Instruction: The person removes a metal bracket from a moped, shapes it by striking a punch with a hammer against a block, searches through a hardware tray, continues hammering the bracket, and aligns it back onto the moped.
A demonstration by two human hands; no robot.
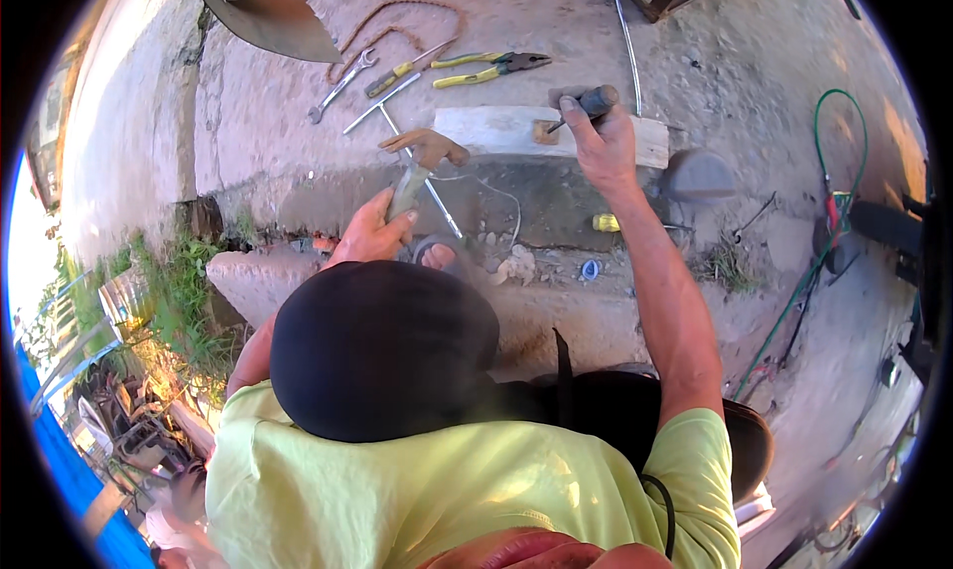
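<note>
My left hand is closed round the pale handle of a claw hammer. Its rusty brown head is raised over a T-handle wrench lying on the concrete. My right hand grips a dark-handled chisel or screwdriver, its thin shaft slanting down to the left. That tip is at or close to a small brown square patch on a pale wooden board. The board lies flat on the ledge. Whether tip and patch touch, I cannot tell.
Beyond the board lie yellow-handled pliers, a yellow screwdriver, an open-ended wrench and a brown cord. A grey round block stands by the board's right end. Another yellow-handled screwdriver lies nearer. A green cable runs along the right.
</note>
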